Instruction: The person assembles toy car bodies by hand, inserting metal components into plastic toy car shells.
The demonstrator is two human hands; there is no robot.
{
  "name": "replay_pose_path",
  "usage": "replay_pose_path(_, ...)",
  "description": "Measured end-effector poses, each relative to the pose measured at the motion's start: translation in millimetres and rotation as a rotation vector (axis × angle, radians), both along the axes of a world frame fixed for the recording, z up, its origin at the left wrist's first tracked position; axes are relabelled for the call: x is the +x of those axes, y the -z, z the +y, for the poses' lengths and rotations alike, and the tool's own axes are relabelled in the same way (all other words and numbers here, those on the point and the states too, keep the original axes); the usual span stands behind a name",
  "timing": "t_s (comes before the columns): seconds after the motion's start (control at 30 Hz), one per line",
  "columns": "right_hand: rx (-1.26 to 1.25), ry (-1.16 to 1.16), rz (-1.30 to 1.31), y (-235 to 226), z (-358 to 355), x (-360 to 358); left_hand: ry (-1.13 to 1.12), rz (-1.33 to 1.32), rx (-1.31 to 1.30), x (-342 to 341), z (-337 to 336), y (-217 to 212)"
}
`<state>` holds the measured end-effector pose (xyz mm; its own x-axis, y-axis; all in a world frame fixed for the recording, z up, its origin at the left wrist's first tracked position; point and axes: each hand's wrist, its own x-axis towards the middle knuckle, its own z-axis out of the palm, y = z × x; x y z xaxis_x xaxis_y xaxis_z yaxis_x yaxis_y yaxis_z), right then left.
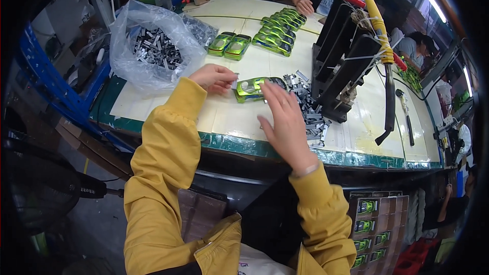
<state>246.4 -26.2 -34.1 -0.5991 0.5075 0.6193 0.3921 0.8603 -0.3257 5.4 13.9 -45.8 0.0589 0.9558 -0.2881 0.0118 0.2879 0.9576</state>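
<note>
A green toy car body (248,89) with dark trim lies on the table in front of me. Beside its left end, the thumb and fingers of my left hand (214,78) pinch a small pale-grey piece (235,83), mostly covered by the fingertips. My right hand (285,122) is spread over the car's right end, fingers apart; whether the fingertips touch it I cannot tell. Just right of the car lies a heap of small silver-and-black parts (311,119). A clear plastic bag (119,46) at the left holds many similar parts (155,50).
Two green car bodies (237,47) and rows of others (275,38) stand farther back. A black upright press-like fixture (331,71) with a yellow-wrapped handle (378,25) rises at the right, near a hammer (406,114). A boxed tray (389,214) sits below; a person's hand (304,6) rests across the table.
</note>
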Motion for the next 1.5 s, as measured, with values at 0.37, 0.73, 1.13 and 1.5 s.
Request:
replay_pose_path(0.37,0.031,0.213,-0.095,29,49,-30,0.112,0.052,-0.133,1,1,-2)
replay_pose_path(0.73,0.098,0.214,-0.124,21,43,-37,0.21,0.196,-0.248,-5,15,-16)
replay_pose_path(1.13,0.128,0.044,-0.24,2,45,-41,0.143,0.316,0.06,4,-11,-2)
replay_pose_path(1.5,0.066,0.016,-0.207,5,35,-41,0.165,0.106,0.209,2,-7,13)
